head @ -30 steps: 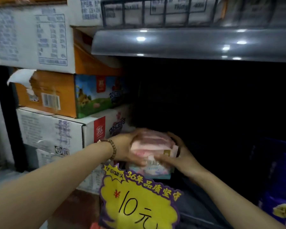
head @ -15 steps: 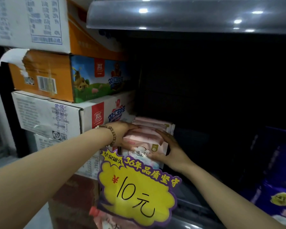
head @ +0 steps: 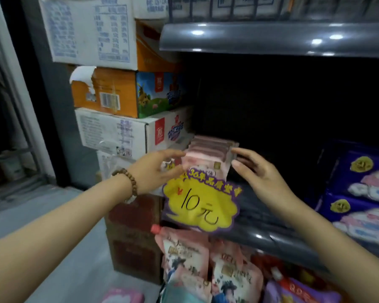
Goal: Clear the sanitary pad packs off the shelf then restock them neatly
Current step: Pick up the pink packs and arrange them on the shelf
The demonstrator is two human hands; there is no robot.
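Note:
Several pink sanitary pad packs (head: 208, 152) stand in a row at the left end of the dark shelf (head: 269, 217), running from front to back. My left hand (head: 155, 171), with a bead bracelet on the wrist, hovers just left of the front pack with fingers relaxed and holds nothing. Just right of the row is my right hand (head: 256, 171), fingers straight, fingertips near the packs' right edge. Whether either hand touches the packs I cannot tell. A yellow price sign (head: 201, 206) hides the lower part of the front pack.
Stacked cardboard cartons (head: 127, 127) stand left of the shelf. Purple packs (head: 361, 193) fill the shelf's right end. An upper shelf edge (head: 271, 38) overhangs. Pink pouches (head: 195, 263) hang below the shelf, beside a dark red box (head: 134, 232).
Both hands have let go of the pink pack; it now stands at the front of the row. The hands have drawn back to either side of it.

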